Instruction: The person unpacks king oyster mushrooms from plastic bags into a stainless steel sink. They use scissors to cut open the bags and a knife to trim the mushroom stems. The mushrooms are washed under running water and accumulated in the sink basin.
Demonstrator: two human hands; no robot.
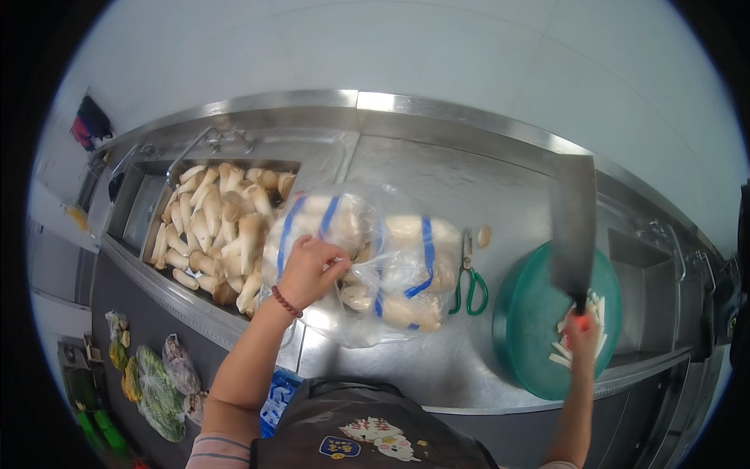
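Note:
My left hand (313, 268), with a beaded bracelet at the wrist, pinches the clear film of a plastic bag (363, 264). Blue stripes run across the bag, and king oyster mushrooms (404, 234) fill it. In my right hand (580, 331) is the handle of a cleaver (573, 228), its broad blade pointing away from me and slightly blurred. The cleaver is over a thick, round green chopping board (527, 334). Pale cut strips (561, 352) lie on the board around that hand. Between bag and board lie green-handled scissors (469, 281) and a small mushroom piece (484, 236).
Left of the bag, a steel sink (135, 202) holds a heap of loose king oyster mushrooms (220, 217) below a tap (193, 149). Another sink basin (638, 293) is beyond the board. Bagged vegetables (157, 393) lie on the floor at lower left.

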